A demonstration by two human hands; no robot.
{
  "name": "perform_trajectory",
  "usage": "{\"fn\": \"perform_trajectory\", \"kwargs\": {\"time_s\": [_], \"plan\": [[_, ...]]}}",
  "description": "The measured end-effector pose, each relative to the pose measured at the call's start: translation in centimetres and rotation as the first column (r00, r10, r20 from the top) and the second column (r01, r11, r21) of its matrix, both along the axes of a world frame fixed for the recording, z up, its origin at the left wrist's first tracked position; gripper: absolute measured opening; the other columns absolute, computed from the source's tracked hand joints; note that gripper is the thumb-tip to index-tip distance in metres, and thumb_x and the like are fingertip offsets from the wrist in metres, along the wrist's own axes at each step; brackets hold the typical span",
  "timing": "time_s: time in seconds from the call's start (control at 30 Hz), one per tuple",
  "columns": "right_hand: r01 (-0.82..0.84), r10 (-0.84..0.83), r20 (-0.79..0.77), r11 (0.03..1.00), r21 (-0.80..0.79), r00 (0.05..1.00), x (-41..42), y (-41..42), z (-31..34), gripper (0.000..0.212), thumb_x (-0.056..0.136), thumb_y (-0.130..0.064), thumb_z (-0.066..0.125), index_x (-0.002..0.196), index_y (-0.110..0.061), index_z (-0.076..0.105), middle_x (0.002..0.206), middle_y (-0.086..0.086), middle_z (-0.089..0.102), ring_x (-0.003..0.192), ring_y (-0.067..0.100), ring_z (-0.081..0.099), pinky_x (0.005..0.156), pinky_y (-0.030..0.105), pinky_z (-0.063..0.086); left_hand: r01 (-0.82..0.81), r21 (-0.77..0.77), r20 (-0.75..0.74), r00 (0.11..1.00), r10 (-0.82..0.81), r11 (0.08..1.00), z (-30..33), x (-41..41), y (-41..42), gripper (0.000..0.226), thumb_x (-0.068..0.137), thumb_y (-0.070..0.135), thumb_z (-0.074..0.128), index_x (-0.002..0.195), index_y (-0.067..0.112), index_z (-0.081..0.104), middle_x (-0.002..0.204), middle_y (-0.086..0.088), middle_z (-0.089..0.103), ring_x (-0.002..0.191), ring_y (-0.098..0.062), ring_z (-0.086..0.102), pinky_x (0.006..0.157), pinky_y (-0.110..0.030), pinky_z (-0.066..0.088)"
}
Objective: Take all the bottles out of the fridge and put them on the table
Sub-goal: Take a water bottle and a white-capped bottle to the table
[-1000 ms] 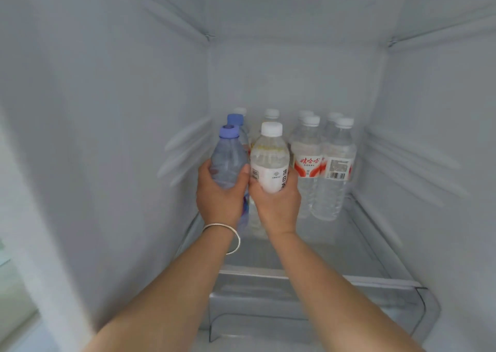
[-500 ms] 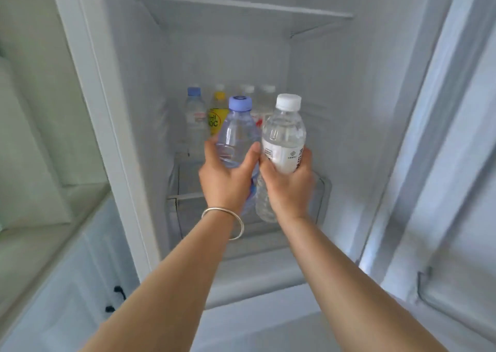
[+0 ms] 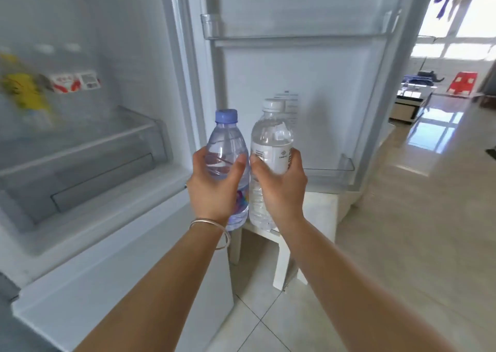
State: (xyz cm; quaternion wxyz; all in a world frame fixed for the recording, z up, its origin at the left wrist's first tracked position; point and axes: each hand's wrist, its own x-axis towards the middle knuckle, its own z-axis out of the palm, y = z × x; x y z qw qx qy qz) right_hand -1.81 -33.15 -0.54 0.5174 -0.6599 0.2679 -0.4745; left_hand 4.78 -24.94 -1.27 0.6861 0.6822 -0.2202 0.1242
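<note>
Bottles fill both our hands, held upright side by side in front of the open fridge. Our left hand (image 3: 214, 190) has its grip closed round a blue-capped bottle (image 3: 227, 161), thumb across the front and fingers curled behind its clear, bluish body. A thin bangle (image 3: 212, 226) circles that wrist. Our right hand (image 3: 281, 188) grips a white-capped bottle (image 3: 271, 147) round its white label, thumb at the front and fingers wrapped round the far side. The two bottles stand just beside each other, their sides touching or nearly so; we cannot tell which. Both are clear of the fridge interior, out in the air between the cabinet and the door.

Below our arms lies a pale tiled floor (image 3: 402, 244), and a low white stool (image 3: 308, 233) stands just behind the bottles.

To the left, the fridge (image 3: 134, 56) stands open, with a clear drawer (image 3: 88, 163) at the bottom of the compartment. Further in on the left, blurred, we see more bottles (image 3: 53, 83) on the shelf, one with a yellow label and others with red and white labels.

Straight ahead is the inside of the fridge door (image 3: 295, 69), with a clear door rack (image 3: 295, 26) high up and another lower down.

Far off to the right, the room opens out to bright windows (image 3: 469, 29), a red stool (image 3: 463, 83), and a low piece of furniture whose details are too small to tell.
</note>
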Motion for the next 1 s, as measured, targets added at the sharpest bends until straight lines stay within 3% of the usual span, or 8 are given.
{"fn": "perform_trajectory", "kwargs": {"time_s": [0.07,0.17,0.33,0.43,0.53,0.67,0.83,1.0], "plan": [[0.064,-0.064,-0.030,0.998,0.000,0.998,-4.2,-3.0,-0.4,0.047,0.065,-0.041,0.077,0.103,-0.023,0.055,0.085,-0.010,0.066,0.080,0.013,0.065,0.074,0.035,0.055,0.068,0.025,-0.011,0.998,-0.068,0.997,-0.5,-3.5,-3.1,0.049,0.063,0.058,0.069,0.097,0.025,0.054,0.083,0.014,0.066,0.077,0.003,0.064,0.073,-0.020,0.049],[0.167,-0.167,-0.052,0.986,0.011,0.985,-10.4,-8.0,-0.8,0.043,0.065,-0.042,0.076,0.099,-0.025,0.056,0.083,-0.010,0.065,0.081,0.015,0.065,0.076,0.036,0.054,0.157,0.044,-0.012,0.988,-0.156,0.987,-0.9,-9.1,-8.6,0.043,0.065,0.050,0.071,0.094,0.025,0.052,0.076,0.020,0.062,0.068,0.012,0.059,0.063,-0.005,0.043],[0.303,-0.300,-0.135,0.953,0.001,0.945,-21.3,-17.3,-1.4,0.046,0.064,-0.043,0.075,0.101,-0.024,0.055,0.082,-0.010,0.063,0.081,0.018,0.064,0.077,0.038,0.054,0.253,0.011,-0.091,0.964,-0.251,0.967,-1.3,-19.0,-19.1,0.045,0.067,0.053,0.070,0.097,0.024,0.053,0.080,0.017,0.061,0.076,0.005,0.059,0.069,-0.016,0.045],[0.356,-0.356,-0.186,0.934,-0.033,0.916,-26.9,-22.7,-2.0,0.049,0.066,-0.042,0.076,0.105,-0.020,0.056,0.085,-0.005,0.063,0.083,0.022,0.064,0.078,0.039,0.053,0.310,0.022,-0.116,0.945,-0.305,0.951,-1.7,-23.8,-24.9,0.042,0.071,0.047,0.073,0.097,0.022,0.052,0.077,0.019,0.059,0.072,0.006,0.056,0.062,-0.002,0.039],[0.416,-0.406,-0.214,0.909,0.002,0.888,-30.9,-27.4,-3.1,0.049,0.066,-0.042,0.075,0.105,-0.019,0.056,0.084,-0.004,0.064,0.083,0.023,0.064,0.079,0.039,0.052,0.340,0.025,-0.165,0.929,-0.332,0.940,-2.3,-27.4,-30.0,0.038,0.071,0.045,0.074,0.093,0.022,0.053,0.077,0.014,0.061,0.071,0.004,0.058,0.060,-0.003,0.039],[0.460,-0.438,-0.219,0.886,0.060,0.872,-33.5,-33.7,-4.1,0.048,0.066,-0.044,0.074,0.103,-0.020,0.056,0.086,-0.003,0.067,0.083,0.022,0.064,0.079,0.037,0.051,0.374,0.012,-0.225,0.905,-0.362,0.927,-3.6,-29.7,-36.8,0.040,0.060,0.061,0.068,0.086,0.037,0.050,0.079,0.016,0.063,0.076,-0.003,0.062,0.069,-0.018,0.046],[0.498,-0.470,-0.238,0.864,0.073,0.850,-34.1,-42.7,-5.2,0.045,0.070,-0.041,0.074,0.104,-0.018,0.056,0.077,-0.010,0.059,0.080,0.020,0.059,0.073,0.029,0.043,0.398,-0.004,-0.257,0.886,-0.385,0.917,-4.6,-29.7,-46.0,0.039,0.071,0.043,0.074,0.099,0.026,0.052,0.082,0.016,0.061,0.077,-0.001,0.060,0.070,-0.019,0.043],[0.508,-0.484,-0.255,0.861,0.033,0.837,-31.0,-53.4,-4.9,0.046,0.071,-0.043,0.073,0.104,-0.016,0.055,0.079,-0.007,0.059,0.081,0.024,0.058,0.073,0.031,0.043,0.420,-0.094,-0.292,0.855,-0.428,0.903,-4.8,-26.5,-56.2,0.051,0.061,0.049,0.072,0.103,0.025,0.055,0.088,0.011,0.064,0.083,-0.006,0.063,0.072,-0.018,0.043]]}}
